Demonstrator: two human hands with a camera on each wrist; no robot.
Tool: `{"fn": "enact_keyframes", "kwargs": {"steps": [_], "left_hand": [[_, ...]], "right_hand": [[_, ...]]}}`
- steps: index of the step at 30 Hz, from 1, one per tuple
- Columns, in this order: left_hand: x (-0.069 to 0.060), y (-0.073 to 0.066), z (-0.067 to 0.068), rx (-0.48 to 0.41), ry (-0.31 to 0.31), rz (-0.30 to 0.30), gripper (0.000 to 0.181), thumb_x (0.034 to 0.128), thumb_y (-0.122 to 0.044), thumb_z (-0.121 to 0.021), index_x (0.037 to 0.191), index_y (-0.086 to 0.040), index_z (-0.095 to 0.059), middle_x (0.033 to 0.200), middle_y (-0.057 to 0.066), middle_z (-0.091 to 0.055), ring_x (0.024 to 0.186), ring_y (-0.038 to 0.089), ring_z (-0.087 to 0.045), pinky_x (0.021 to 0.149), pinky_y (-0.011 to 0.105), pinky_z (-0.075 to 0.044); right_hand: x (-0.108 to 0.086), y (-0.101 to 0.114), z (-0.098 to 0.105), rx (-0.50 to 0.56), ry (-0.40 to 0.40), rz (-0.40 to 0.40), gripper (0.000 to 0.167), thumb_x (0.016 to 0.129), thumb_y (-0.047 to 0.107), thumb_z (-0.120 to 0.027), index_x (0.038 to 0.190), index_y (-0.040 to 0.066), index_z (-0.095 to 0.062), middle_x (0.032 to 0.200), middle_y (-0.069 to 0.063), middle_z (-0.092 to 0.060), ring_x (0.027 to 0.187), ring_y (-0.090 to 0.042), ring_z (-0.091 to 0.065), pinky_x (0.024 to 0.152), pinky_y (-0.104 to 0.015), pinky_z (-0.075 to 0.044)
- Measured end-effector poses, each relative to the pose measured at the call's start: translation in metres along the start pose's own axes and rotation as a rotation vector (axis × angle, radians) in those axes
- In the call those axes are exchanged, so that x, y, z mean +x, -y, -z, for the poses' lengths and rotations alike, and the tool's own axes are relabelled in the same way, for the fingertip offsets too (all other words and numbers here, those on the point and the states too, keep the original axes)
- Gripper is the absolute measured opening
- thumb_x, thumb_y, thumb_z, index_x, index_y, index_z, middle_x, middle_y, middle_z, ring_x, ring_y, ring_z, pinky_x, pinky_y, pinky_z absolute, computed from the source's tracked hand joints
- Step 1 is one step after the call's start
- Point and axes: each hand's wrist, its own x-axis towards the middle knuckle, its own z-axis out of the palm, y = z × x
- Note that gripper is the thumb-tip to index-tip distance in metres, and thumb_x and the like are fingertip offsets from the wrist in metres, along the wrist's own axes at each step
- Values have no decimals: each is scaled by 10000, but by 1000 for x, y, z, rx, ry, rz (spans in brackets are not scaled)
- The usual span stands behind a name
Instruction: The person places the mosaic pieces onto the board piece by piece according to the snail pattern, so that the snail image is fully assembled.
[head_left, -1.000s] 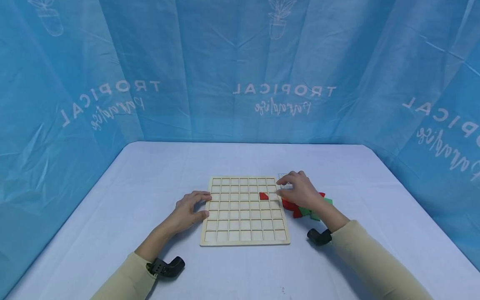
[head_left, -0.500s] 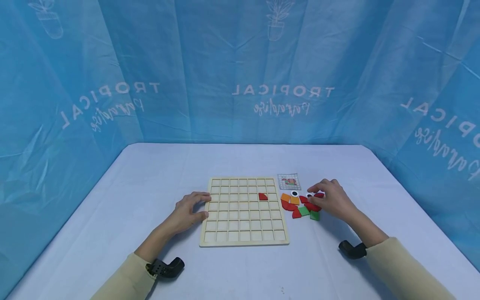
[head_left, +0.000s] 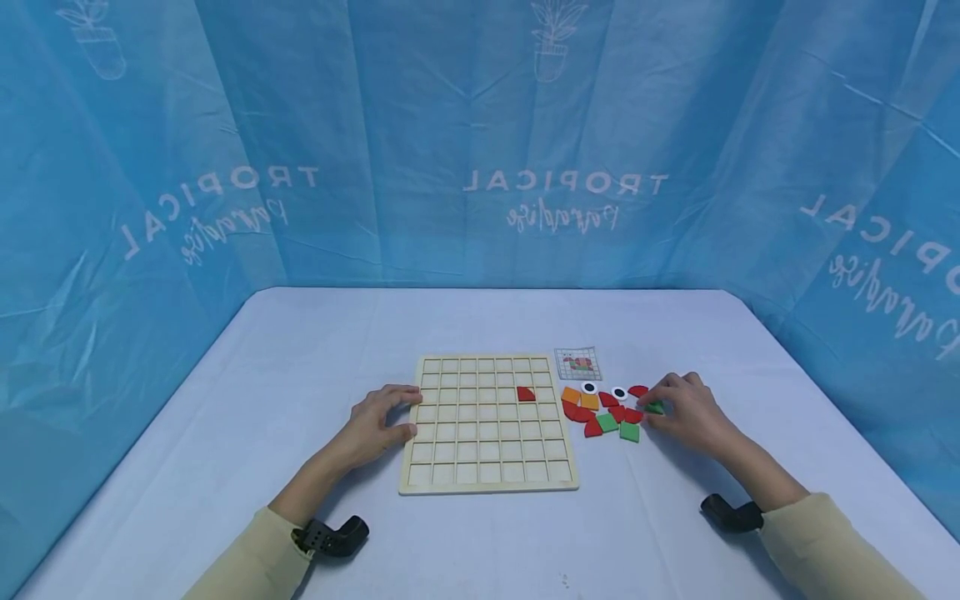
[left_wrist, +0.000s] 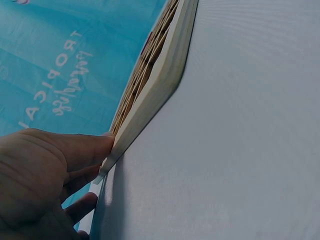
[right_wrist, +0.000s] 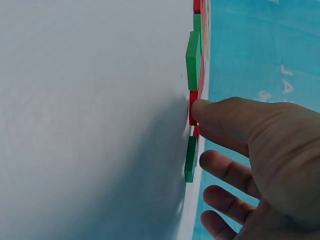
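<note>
A square wooden grid board (head_left: 489, 489) lies in the middle of the table in the head view. One red quarter-circle tile (head_left: 527, 394) sits in one of its cells, toward the upper right. My left hand (head_left: 378, 421) rests its thumb and fingertips against the board's left edge. At the right end of the loose tiles is my right hand (head_left: 690, 417), its thumb and index finger apart. Its thumb is close to a red tile (right_wrist: 193, 111) in the right wrist view. A green tile (head_left: 656, 407) lies partly covered beneath this hand; whether the fingers touch any tile is unclear.
Red pieces, orange tiles (head_left: 590, 402), green tiles (head_left: 629, 432) and two round eye pieces (head_left: 618, 392) lie right of the board. A small gridded picture card (head_left: 577, 364) lies behind them. A blue printed curtain (head_left: 480, 225) surrounds the white table (head_left: 315, 333).
My right hand has moved right and toward me, from beside the board over the loose pieces to their right end, uncovering the card and most pieces. My left hand stays at the board's edge.
</note>
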Motion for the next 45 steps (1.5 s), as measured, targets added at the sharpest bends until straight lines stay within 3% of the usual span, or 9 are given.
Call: {"fn": "enact_keyframes", "kwargs": {"steps": [16,23,30,36,45], "left_hand": [[1,2,0,4,2,-7,424,860,-152,-661,1270,-106,-566,1443,55,-438,1390,356,-269,1107,628,-119],[1,4,-1,0,-1,-14,424,859,-150,-663,1268,-99,-566,1439,67,-442,1389,362,-273,1113,617,-98],[1,3,-1,1,2,-16,424,858,-154,-663,1267,-99,-567,1437,63,-446,1388,359,-277,1116,612,-100],[0,3,0,5,2,-22,421,862,-154,-660,1268,-97,-566,1437,66,-446,1383,363,-284,1113,620,-103],[0,2,-1,7,6,-21,430,863,-158,-659,1275,-88,-560,1441,70,-442,1386,361,-280,1114,622,-101]], "right_hand": [[4,-1,-6,4,36,23,353,654,301,-850,972,199,-735,1050,-92,-599,1032,-281,-448,736,-385,-426],[5,0,-6,8,40,23,336,671,284,-840,976,187,-739,1045,-88,-604,1019,-265,-450,724,-346,-415],[5,3,-5,44,20,-8,342,688,277,-832,995,165,-731,1063,-98,-607,1042,-283,-439,744,-406,-478],[12,25,-8,132,36,-8,312,735,279,-798,1019,174,-722,1056,-58,-609,1049,-242,-419,756,-363,-484],[30,76,-29,154,77,50,283,750,328,-784,1002,211,-725,1065,-14,-615,1024,-204,-417,721,-288,-415]]}}
